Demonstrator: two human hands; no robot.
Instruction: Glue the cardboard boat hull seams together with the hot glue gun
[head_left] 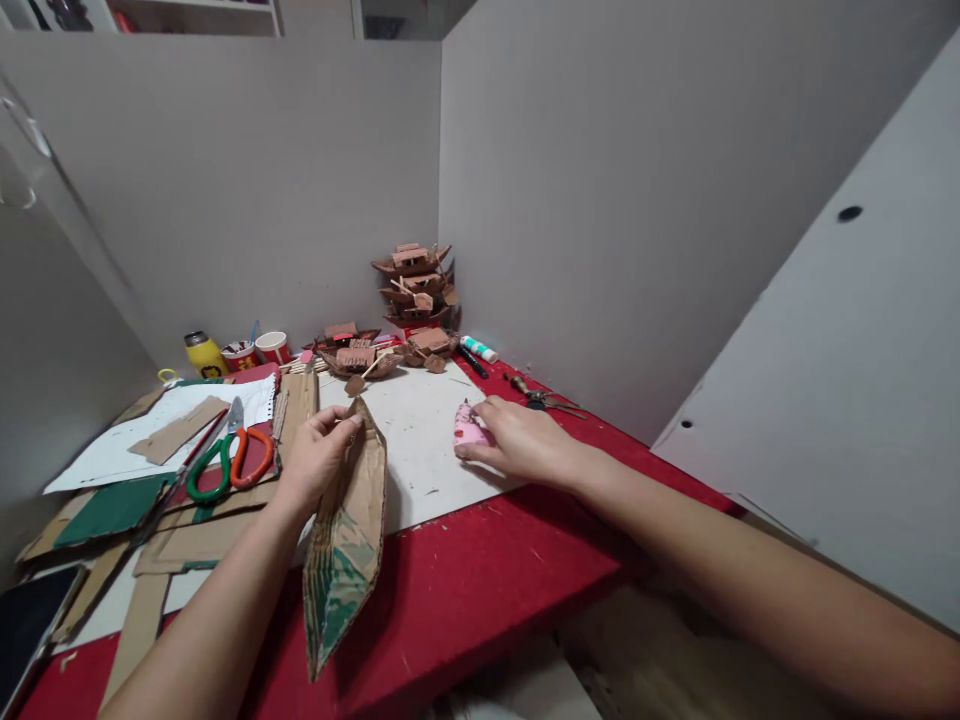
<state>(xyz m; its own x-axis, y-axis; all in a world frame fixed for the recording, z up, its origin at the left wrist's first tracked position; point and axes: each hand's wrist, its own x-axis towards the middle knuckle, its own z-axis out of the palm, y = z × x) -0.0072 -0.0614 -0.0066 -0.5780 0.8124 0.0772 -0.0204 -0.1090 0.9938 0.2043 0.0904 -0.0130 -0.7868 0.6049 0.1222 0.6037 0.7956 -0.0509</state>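
My left hand (319, 455) pinches the upper edge of a cardboard boat hull (352, 530). The hull is long, pointed at both ends, and has green patches on its lower part; it hangs tilted over the table's front edge. On the right, the fingers of my right hand (506, 432) are wrapped round a small pink container (470, 428) with a dark tip and red marks. It is at the white sheet (427, 480), and part of it is hidden by the fingers.
Finished model boats (416, 285) are stacked in the back corner. Scissors (232, 460) with green and orange handles lie on cardboard pieces (199, 540) at left. Pliers (551, 400), a black marker (474, 362), a yellow bottle (205, 353) and cups (272, 346) stand or lie farther back.
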